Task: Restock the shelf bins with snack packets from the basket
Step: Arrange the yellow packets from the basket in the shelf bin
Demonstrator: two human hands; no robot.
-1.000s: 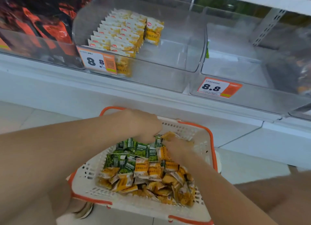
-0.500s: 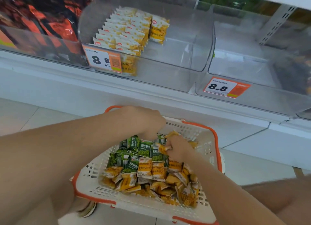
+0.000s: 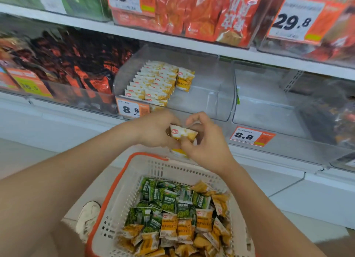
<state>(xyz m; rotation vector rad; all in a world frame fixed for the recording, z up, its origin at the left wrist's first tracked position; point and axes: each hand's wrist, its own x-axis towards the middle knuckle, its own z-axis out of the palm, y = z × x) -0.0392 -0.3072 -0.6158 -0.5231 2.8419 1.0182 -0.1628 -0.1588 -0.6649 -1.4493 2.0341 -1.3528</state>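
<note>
Between the basket and the shelf, my left hand (image 3: pixel 153 130) and my right hand (image 3: pixel 206 141) together hold a small bunch of yellow-and-white snack packets (image 3: pixel 183 133), fingers curled round them. Below sits the white basket with an orange rim (image 3: pixel 123 195), holding several yellow packets (image 3: pixel 169 228) and green packets (image 3: pixel 169 201). Just beyond my hands is a clear shelf bin (image 3: pixel 211 95). Rows of the same yellow packets (image 3: pixel 153 82) fill its left part, and its right part is bare.
A second clear bin (image 3: pixel 269 107) to the right holds nothing I can see, with an 8.8 price tag (image 3: pixel 249 136) on its front. Dark red packets (image 3: pixel 76 64) fill the bin on the left. Orange bags (image 3: pixel 201 12) line the upper shelf. My shoe (image 3: pixel 87 216) is beside the basket.
Both hands have risen out of the basket with yellow packets and now hold them in front of the bin. The view has tilted up, showing the upper shelf.
</note>
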